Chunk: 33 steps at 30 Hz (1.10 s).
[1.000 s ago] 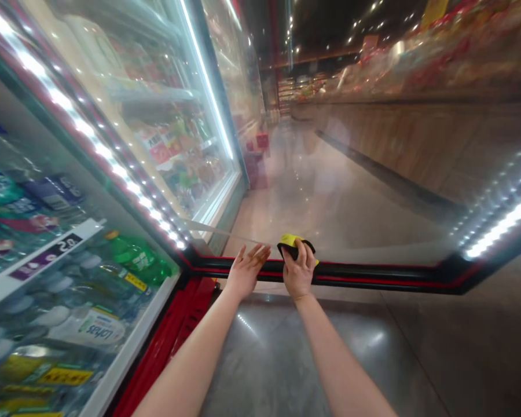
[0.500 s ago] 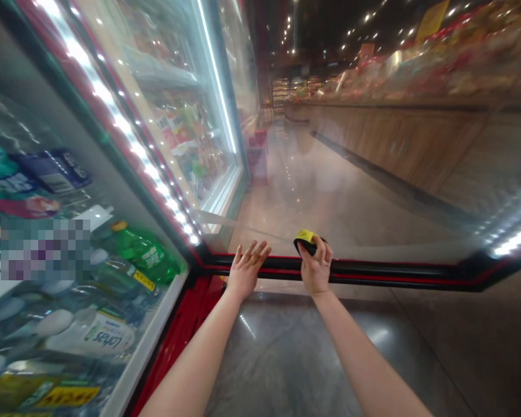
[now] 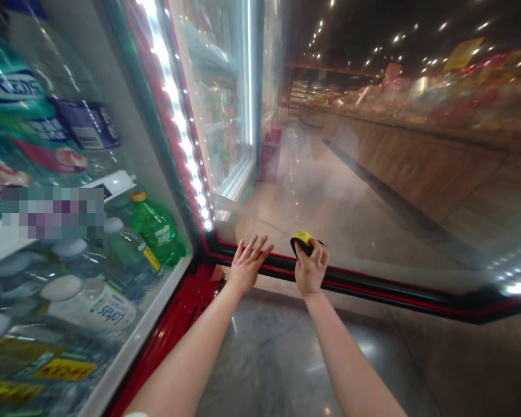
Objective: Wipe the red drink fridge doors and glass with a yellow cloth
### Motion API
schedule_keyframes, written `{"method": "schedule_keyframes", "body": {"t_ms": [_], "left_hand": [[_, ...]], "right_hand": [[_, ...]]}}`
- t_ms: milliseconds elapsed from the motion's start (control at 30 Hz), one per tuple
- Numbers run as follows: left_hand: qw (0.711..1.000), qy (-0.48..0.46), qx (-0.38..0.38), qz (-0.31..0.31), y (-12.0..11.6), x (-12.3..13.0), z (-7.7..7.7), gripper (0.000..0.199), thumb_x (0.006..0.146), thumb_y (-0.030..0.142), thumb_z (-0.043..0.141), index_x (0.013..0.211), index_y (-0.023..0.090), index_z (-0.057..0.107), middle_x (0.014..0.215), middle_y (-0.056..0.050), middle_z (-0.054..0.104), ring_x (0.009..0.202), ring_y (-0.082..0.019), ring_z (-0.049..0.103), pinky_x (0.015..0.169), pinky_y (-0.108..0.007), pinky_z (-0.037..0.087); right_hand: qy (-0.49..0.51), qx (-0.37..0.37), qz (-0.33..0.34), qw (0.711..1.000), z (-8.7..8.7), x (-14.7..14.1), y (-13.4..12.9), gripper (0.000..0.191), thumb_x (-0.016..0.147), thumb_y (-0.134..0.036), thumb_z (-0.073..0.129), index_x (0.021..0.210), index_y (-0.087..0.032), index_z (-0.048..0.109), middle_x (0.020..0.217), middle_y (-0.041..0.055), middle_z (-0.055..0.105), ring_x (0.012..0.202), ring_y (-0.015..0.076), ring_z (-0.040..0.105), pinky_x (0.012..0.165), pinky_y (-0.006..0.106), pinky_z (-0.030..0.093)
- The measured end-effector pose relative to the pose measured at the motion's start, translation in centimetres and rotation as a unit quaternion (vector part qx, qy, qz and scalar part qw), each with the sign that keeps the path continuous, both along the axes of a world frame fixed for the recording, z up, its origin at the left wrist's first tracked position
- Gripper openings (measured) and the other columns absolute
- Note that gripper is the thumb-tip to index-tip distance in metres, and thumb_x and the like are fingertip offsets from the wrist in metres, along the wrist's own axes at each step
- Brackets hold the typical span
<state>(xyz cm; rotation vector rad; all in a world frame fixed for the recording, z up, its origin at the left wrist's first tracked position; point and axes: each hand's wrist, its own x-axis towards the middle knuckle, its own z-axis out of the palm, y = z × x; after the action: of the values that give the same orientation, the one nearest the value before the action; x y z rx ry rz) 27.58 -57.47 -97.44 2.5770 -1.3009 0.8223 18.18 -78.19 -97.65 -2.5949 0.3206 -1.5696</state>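
Note:
My left hand [image 3: 246, 267] lies with fingers spread at the lower black frame of a glass door [image 3: 373, 281], its fingertips over the bottom of the pane. To its right, my right hand [image 3: 311, 267] is closed around a yellow-and-black cleaning pad [image 3: 303, 236], held against the glass just above the frame's red trim. The pad's lower part is hidden by my fingers. Both forearms reach in from the bottom of the view. Through the transparent pane [image 3: 356, 202] the floor beyond shows, with hazy patches on it.
On the left stands an open drinks fridge with a red base [image 3: 173, 324]. Its shelves hold a green bottle [image 3: 158, 229], a white-capped bottle [image 3: 91, 301] and several others. A bright light strip [image 3: 180, 116] runs up beside it. Beyond the glass is a wooden display counter [image 3: 399, 156].
The view has turned, so the fridge appears more upright and the door frame slopes down to the right. My right hand with the pad appears slightly further left; my left hand stays spread.

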Motion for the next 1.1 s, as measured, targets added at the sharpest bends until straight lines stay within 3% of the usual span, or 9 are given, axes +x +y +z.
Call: {"method": "schedule_keyframes", "body": {"t_ms": [133, 233, 367, 500, 633, 767, 867, 933, 1100], "left_hand": [[0.999, 0.016, -0.007, 0.028, 1.2, 0.1, -0.5, 0.083, 0.082, 0.001, 0.049, 0.156, 0.034, 0.035, 0.167, -0.004, 0.024, 0.155, -0.03, 0.024, 0.125, -0.058, 0.019], [0.999, 0.024, -0.011, 0.043, 2.1, 0.4, -0.7, 0.084, 0.08, 0.0, 0.05, 0.156, 0.034, 0.036, 0.168, -0.006, 0.019, 0.155, -0.032, 0.023, 0.124, -0.06, 0.022], [0.998, 0.033, -0.017, 0.04, 2.5, 0.7, -1.0, 0.086, 0.079, -0.001, 0.05, 0.156, 0.035, 0.036, 0.169, -0.006, 0.015, 0.156, -0.032, 0.02, 0.123, -0.061, 0.021], [0.998, 0.041, -0.027, 0.045, 2.3, 0.8, -1.3, 0.086, 0.08, -0.002, 0.05, 0.156, 0.035, 0.036, 0.169, -0.006, 0.016, 0.156, -0.032, 0.02, 0.123, -0.06, 0.022], [0.997, 0.057, -0.018, 0.053, 2.8, 0.7, -1.1, 0.087, 0.079, -0.002, 0.05, 0.156, 0.035, 0.034, 0.169, -0.007, 0.016, 0.156, -0.031, 0.02, 0.124, -0.061, 0.02], [0.994, 0.074, -0.009, 0.078, 3.7, 0.7, -0.9, 0.091, 0.075, -0.004, 0.051, 0.156, 0.034, 0.035, 0.169, -0.005, 0.015, 0.156, -0.033, 0.017, 0.124, -0.061, 0.02], [0.993, 0.078, -0.009, 0.084, 4.0, 0.8, -1.0, 0.089, 0.077, -0.002, 0.052, 0.156, 0.034, 0.035, 0.169, -0.006, 0.014, 0.156, -0.034, 0.017, 0.123, -0.061, 0.022], [0.993, 0.079, -0.011, 0.088, 4.2, 0.8, -1.2, 0.089, 0.077, -0.001, 0.052, 0.157, 0.034, 0.033, 0.17, -0.007, 0.012, 0.156, -0.033, 0.017, 0.123, -0.061, 0.022], [0.99, 0.083, -0.021, 0.112, 5.4, 0.8, -1.6, 0.089, 0.076, -0.001, 0.05, 0.159, 0.026, 0.031, 0.17, -0.01, 0.012, 0.157, -0.031, 0.016, 0.124, -0.059, 0.02]], "right_hand": [[0.049, -0.096, 0.031, 0.994, -1.8, -1.8, -1.2, 0.029, 0.089, -0.014, 0.067, 0.103, -0.036, 0.079, 0.126, 0.0056, 0.06, 0.118, 0.0242, 0.048, 0.099, 0.039, 0.039], [0.004, -0.053, -0.009, 0.999, -1.4, -2.6, -2.6, 0.036, 0.086, -0.006, 0.06, 0.102, -0.031, 0.079, 0.124, 0.0089, 0.057, 0.115, 0.0253, 0.049, 0.098, 0.041, 0.042], [-0.027, 0.004, -0.038, 0.999, 1.0, -0.1, -0.3, 0.042, 0.083, -0.007, 0.06, 0.115, -0.027, 0.076, 0.128, 0.015, 0.051, 0.119, 0.0302, 0.047, 0.099, 0.047, 0.043], [0.022, -0.069, -0.032, 0.997, 0.6, 2.2, 2.9, 0.034, 0.092, -0.018, 0.063, 0.121, -0.033, 0.074, 0.131, 0.0135, 0.055, 0.122, 0.0296, 0.046, 0.1, 0.045, 0.04], [0.076, -0.18, 0.028, 0.98, -1.6, 0.6, 1.5, 0.024, 0.092, -0.025, 0.07, 0.11, -0.039, 0.077, 0.127, 0.0066, 0.062, 0.117, 0.0246, 0.049, 0.097, 0.038, 0.039], [0.062, -0.13, 0.017, 0.989, -0.6, -0.1, 0.5, 0.035, 0.091, -0.014, 0.065, 0.113, -0.038, 0.077, 0.123, 0.0077, 0.061, 0.112, 0.0231, 0.051, 0.097, 0.038, 0.041], [0.019, -0.062, -0.014, 0.998, 1.4, 2.1, 3.0, 0.037, 0.09, -0.013, 0.063, 0.118, -0.034, 0.076, 0.126, 0.0115, 0.057, 0.117, 0.0262, 0.049, 0.099, 0.041, 0.041], [0.001, -0.067, -0.01, 0.998, 2.1, 3.7, 5.2, 0.033, 0.092, -0.015, 0.063, 0.117, -0.033, 0.076, 0.126, 0.0119, 0.057, 0.117, 0.027, 0.049, 0.098, 0.042, 0.04], [0.045, -0.179, 0.08, 0.98, 0.6, 3.8, 6.7, 0.016, 0.092, -0.024, 0.07, 0.102, -0.033, 0.079, 0.122, 0.0074, 0.065, 0.111, 0.0242, 0.049, 0.092, 0.037, 0.036]]}}
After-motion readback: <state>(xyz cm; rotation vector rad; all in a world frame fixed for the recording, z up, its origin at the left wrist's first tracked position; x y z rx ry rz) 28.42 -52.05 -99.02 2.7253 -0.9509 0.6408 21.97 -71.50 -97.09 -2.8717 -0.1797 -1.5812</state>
